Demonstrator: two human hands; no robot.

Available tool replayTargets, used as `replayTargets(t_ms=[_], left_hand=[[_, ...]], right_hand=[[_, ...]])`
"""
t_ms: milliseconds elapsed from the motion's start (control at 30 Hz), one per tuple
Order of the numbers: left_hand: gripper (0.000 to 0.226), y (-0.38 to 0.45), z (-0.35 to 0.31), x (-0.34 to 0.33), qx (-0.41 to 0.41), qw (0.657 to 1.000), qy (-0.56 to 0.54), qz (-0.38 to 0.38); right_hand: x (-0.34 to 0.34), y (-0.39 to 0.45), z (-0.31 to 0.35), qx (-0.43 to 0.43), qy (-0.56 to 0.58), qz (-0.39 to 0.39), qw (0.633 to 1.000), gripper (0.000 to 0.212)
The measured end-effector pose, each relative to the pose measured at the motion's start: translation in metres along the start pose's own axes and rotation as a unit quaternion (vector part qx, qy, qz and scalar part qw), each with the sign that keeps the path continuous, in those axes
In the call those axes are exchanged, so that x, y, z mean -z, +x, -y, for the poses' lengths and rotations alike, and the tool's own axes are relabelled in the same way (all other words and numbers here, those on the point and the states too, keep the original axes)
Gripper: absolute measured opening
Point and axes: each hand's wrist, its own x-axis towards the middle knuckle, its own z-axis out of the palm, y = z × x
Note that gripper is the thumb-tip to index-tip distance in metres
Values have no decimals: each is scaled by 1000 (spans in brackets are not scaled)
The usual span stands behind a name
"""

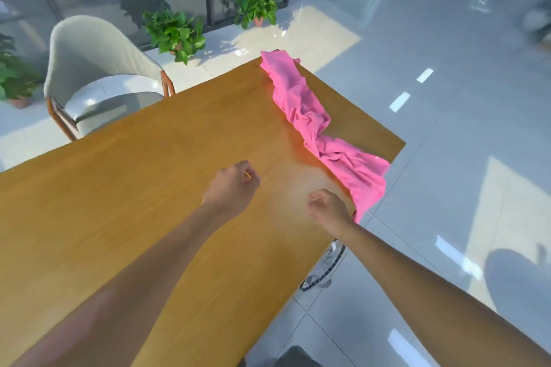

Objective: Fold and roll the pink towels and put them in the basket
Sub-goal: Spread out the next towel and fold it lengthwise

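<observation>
Our left fingers are curled into a loose fist above the bench and hold no cloth; a thin pale sliver shows at them, too small for us to name. Our right fingers are curled the same way, with a like sliver at the thumb, and grip no towel either. The right hand hovers near the bench's right edge, just beside the hanging end of the towel; the left hand is further in, apart from it

The towel lies crumpled in a long twisted strip along the bench's right edge, from the far corner toward us, its near end drooping over the side. We judge the task barely begun: nothing is spread flat, folded or rolled. We see only this one towel, and no clear basket, though a dark wire rim shows below the bench edge and may be it. Spreading, folding, rolling and putting away are all left
</observation>
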Motion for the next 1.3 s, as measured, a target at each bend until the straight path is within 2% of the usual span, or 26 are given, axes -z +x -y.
replayTargets(t_ms=[100, 267, 433, 533, 633, 700, 833, 933, 1067, 1200, 1300], left_hand=[[16, 14, -20, -10, -3, 1000, 8, 7], [17, 40, -57, -31, 5, 1000, 1, 19], [16, 77, -92, -50, 39, 999, -3, 9], [15, 99, -109, -63, 62, 998, 7, 3], [16, 118, -120, -75, 85, 996, 7, -2], [17, 125, -126, -82, 99, 995, 14, -6], [16, 132, -130, -90, 120, 993, 15, -4], [15, 137, -131, -87, 130, 991, 8, -8], [16, 142, -130, -78, 136, 990, 6, -28], [13, 152, -128, -71, 146, 988, -4, -49], [11, 160, -123, -68, 151, 985, -41, -73]], right_hand=[[18, 32, -7, 9, -21, -17, 1000, 8], [47, 101, -6, 40, -64, -31, 997, 34], [72, 177, -5, 77, -99, -22, 992, 35], [85, 215, -1, 86, -109, -24, 990, 44], [91, 247, 0, 98, -82, 2, 992, 47], [92, 265, 2, 60, -46, 37, 996, 48], [92, 303, 15, -10, 139, 43, 989, 56], [91, 325, 27, -45, 163, 39, 985, 54], [85, 328, 47, -38, 171, 59, 983, 41], [86, 305, 73, 40, 182, 87, 979, 20], [81, 273, 92, 117, 225, 133, 958, 19]])
